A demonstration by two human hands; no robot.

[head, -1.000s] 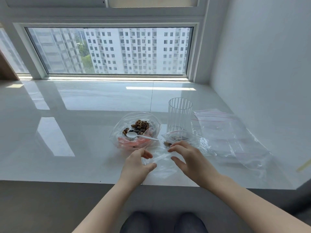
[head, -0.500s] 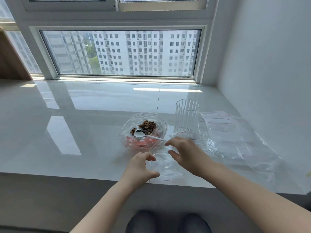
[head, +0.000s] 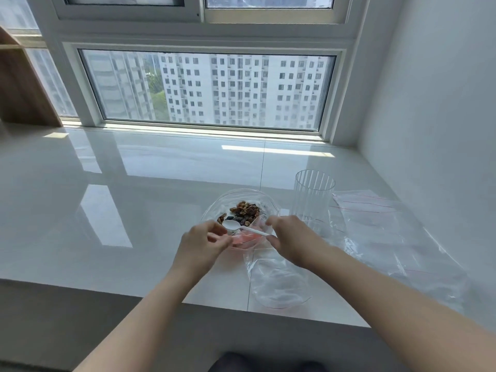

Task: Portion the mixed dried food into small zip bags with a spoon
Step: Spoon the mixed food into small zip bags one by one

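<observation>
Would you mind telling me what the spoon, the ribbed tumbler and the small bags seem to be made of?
The spoon looks like matte white plastic: thin, opaque, uniformly coloured. The ribbed tumbler is clear with vertical flutes; glass or hard acrylic, which cannot be told. The zip bags look like thin glossy plastic film: see-through, wrinkled, with red seal lines. The sill appears to be polished stone or tile, since it mirrors the window.

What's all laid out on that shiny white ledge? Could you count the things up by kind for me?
Clear plastic bowls lined with film, holding mixed dried food: 1
White plastic spoons: 1
Clear ribbed drinking glasses: 1
Open small clear zip bags by the hands: 1
Piles of spare clear zip bags with red lines: 1, bags inside uncountable
Total: 5
</observation>
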